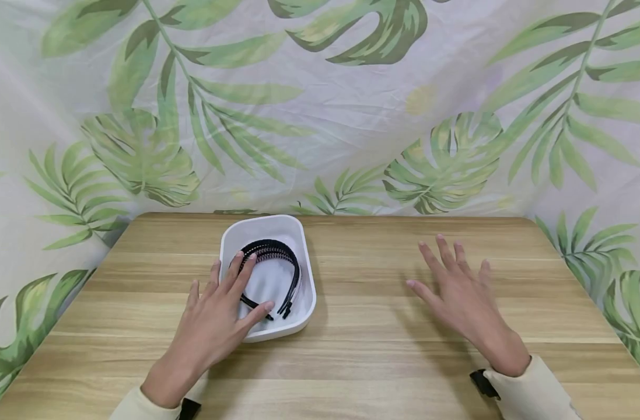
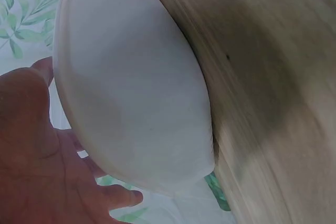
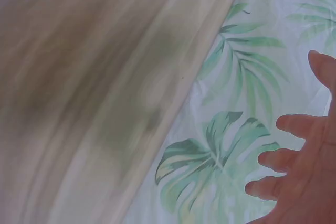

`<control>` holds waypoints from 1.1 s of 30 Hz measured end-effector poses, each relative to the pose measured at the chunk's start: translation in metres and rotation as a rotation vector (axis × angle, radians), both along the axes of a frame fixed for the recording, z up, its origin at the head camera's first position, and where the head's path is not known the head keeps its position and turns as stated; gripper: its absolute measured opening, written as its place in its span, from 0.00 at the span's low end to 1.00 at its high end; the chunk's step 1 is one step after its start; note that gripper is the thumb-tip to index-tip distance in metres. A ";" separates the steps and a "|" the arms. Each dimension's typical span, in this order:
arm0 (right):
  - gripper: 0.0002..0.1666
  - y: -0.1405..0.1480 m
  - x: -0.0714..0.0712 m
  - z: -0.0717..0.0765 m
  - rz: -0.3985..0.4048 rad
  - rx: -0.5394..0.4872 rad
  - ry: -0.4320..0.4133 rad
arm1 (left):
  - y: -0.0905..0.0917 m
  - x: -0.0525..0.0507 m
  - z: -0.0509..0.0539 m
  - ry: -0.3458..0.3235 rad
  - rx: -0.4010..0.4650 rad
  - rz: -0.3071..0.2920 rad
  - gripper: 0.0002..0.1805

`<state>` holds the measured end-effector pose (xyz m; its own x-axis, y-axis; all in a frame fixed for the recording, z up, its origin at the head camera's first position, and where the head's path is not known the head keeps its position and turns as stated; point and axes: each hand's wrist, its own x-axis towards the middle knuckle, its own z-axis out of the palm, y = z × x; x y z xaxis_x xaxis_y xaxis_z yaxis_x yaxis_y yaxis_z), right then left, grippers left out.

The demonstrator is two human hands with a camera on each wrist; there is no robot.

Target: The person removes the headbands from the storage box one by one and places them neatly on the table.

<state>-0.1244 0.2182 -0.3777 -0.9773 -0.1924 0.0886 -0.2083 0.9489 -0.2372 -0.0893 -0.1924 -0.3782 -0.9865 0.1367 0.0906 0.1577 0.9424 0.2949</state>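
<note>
A white plastic bin [image 1: 310,291] stands left of the middle on the wooden table, and several black headbands [image 1: 293,280] lie nested inside it. My left hand [image 1: 214,315] is spread over the bin's near left side, with fingertips over the headbands' left part. Whether those fingers touch the headbands cannot be told. In the left wrist view the bin's outer wall [image 2: 136,82] fills the middle, with the left palm [image 2: 37,166] beside its rim. My right hand [image 1: 464,297] hovers above the table at the right, fingers spread, holding nothing.
The wooden table [image 1: 372,361] reaches back to a hanging cloth [image 1: 351,116] printed with green leaves, which also covers both sides. Dark straps [image 1: 485,384] show at the cuffs of the pale sleeves [image 1: 535,391].
</note>
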 end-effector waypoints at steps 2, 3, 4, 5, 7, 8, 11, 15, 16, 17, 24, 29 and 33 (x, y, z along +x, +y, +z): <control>0.48 -0.004 -0.001 0.001 0.012 -0.012 0.009 | -0.001 0.001 -0.001 -0.007 0.014 -0.001 0.50; 0.48 -0.006 -0.002 0.002 0.020 -0.018 0.011 | -0.001 0.001 -0.001 -0.012 0.022 -0.001 0.51; 0.47 -0.009 -0.003 0.003 0.029 -0.029 0.014 | -0.001 0.001 -0.001 -0.018 0.031 -0.003 0.52; 0.47 -0.011 -0.004 0.004 0.036 -0.035 0.016 | -0.002 0.002 -0.001 -0.021 0.040 -0.005 0.52; 0.46 -0.017 -0.005 0.006 0.049 -0.050 0.019 | -0.003 0.002 -0.001 -0.030 0.059 -0.009 0.53; 0.46 -0.020 -0.006 0.007 0.057 -0.057 0.022 | -0.004 0.003 -0.001 -0.032 0.068 -0.011 0.54; 0.45 -0.028 -0.008 0.010 0.078 -0.073 0.023 | -0.008 0.004 -0.001 -0.035 0.091 -0.018 0.56; 0.45 -0.040 -0.010 0.012 0.106 -0.094 0.014 | -0.014 0.004 -0.003 -0.031 0.123 -0.029 0.59; 0.45 -0.042 -0.011 0.013 0.114 -0.100 0.011 | -0.015 0.005 -0.003 -0.031 0.133 -0.031 0.59; 0.45 -0.045 -0.012 0.014 0.121 -0.107 0.009 | -0.017 0.005 -0.004 -0.032 0.143 -0.032 0.59; 0.45 -0.066 -0.020 0.016 0.170 -0.156 0.008 | -0.025 0.006 -0.004 -0.050 0.220 -0.038 0.64; 0.45 -0.081 -0.024 0.015 0.211 -0.166 0.014 | -0.032 0.004 -0.006 -0.086 0.301 -0.058 0.65; 0.44 -0.093 -0.026 0.016 0.240 -0.176 0.024 | -0.038 0.003 -0.008 -0.112 0.375 -0.080 0.67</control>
